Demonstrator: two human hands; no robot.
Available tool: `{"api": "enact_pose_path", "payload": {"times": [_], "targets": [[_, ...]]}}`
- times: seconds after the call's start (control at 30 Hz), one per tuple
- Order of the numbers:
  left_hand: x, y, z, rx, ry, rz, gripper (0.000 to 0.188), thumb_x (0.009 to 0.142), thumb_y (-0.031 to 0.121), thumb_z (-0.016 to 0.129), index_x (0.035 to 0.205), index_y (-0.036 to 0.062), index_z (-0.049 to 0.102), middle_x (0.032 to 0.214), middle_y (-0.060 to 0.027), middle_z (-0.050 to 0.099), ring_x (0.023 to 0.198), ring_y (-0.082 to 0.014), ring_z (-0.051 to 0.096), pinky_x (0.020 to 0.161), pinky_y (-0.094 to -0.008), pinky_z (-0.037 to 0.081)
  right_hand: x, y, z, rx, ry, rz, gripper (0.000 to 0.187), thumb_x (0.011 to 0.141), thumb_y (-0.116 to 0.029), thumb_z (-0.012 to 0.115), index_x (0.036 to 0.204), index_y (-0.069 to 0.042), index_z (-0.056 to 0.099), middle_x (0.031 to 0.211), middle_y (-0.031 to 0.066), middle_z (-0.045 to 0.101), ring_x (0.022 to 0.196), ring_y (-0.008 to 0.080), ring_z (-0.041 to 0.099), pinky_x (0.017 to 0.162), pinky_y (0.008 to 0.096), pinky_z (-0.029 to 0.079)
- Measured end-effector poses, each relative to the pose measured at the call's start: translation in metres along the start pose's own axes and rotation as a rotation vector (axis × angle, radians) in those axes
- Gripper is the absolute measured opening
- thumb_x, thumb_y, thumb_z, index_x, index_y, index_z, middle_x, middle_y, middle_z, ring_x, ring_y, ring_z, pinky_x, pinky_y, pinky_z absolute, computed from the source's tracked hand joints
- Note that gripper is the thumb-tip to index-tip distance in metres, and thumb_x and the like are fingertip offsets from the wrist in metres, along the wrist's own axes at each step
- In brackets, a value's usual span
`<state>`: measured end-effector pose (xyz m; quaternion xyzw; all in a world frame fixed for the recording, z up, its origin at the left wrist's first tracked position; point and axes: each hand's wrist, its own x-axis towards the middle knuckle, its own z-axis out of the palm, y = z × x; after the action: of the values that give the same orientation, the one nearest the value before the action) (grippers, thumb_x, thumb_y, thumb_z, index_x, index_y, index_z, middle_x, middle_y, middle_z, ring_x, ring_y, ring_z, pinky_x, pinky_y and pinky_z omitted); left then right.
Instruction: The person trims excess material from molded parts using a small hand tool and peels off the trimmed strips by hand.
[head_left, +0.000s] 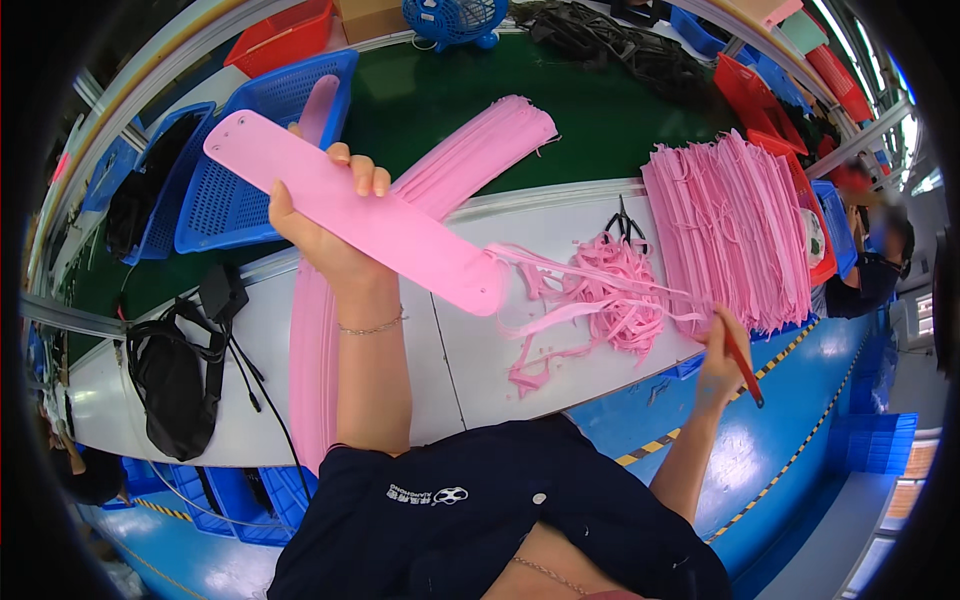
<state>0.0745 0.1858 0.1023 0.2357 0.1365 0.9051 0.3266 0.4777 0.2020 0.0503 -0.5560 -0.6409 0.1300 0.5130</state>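
My left hand [325,235] grips a long, smooth pink strap [375,225] with rounded ends and small holes, holding it tilted above the white table. From its lower right end, thin pink trimmings [580,272] stretch across to my right hand [722,365]. Closed fingers of that hand hold a slim red-handled tool [743,368]; its working end is hidden. The trimmings reach these fingers, but I cannot tell how they are pinched. Between my hands lies a tangled heap of pink offcuts [625,315], with black-handled snips [624,222] just behind it.
A thick stack of pink strips [725,235] stands on the right. Further pink bundles [480,155] lie behind and beside my left arm. Blue baskets [195,215] stand at the left, near a black bag [175,385] with cables. A person [872,260] sits at far right.
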Motion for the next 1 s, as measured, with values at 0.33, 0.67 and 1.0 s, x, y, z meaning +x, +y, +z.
{"api": "enact_pose_path", "payload": {"times": [0.33,0.67,1.0], "targets": [[-0.023,-0.027,0.025,0.108,-0.078,-0.079,0.055,0.094,0.047,0.031,0.140,0.0172,0.027,0.084,-0.0079,0.053,0.062,-0.0141,0.049,0.060,-0.0315,0.043,-0.039,-0.108,0.087,0.347,-0.894,0.131,0.014,0.085,-0.010,0.065,0.094,0.000,0.065,0.071,0.0025,0.058,0.057,0.0091,0.048,0.054,0.0231,0.040],[-0.044,-0.061,0.017,-0.409,-0.168,-0.936,0.057,0.095,0.053,0.030,0.130,0.0098,0.040,0.081,-0.0094,0.053,0.053,-0.0121,0.043,0.039,-0.0218,0.032,-0.013,-0.084,0.120,0.184,-0.519,-0.221,0.010,0.078,-0.006,0.069,0.085,-0.001,0.063,0.069,0.0104,0.058,0.058,0.0195,0.056,0.051,0.0293,0.042],[-0.080,-0.059,-0.014,0.851,-0.322,-0.539,0.048,0.086,0.024,0.064,0.127,0.0038,0.050,0.099,-0.0104,0.058,0.084,-0.0156,0.056,0.074,-0.0242,0.045,0.043,-0.011,0.071,0.180,-0.407,0.293,0.029,0.079,-0.004,0.065,0.107,0.000,0.063,0.067,-0.0031,0.052,0.058,0.0042,0.045,0.052,0.0195,0.035]]}}
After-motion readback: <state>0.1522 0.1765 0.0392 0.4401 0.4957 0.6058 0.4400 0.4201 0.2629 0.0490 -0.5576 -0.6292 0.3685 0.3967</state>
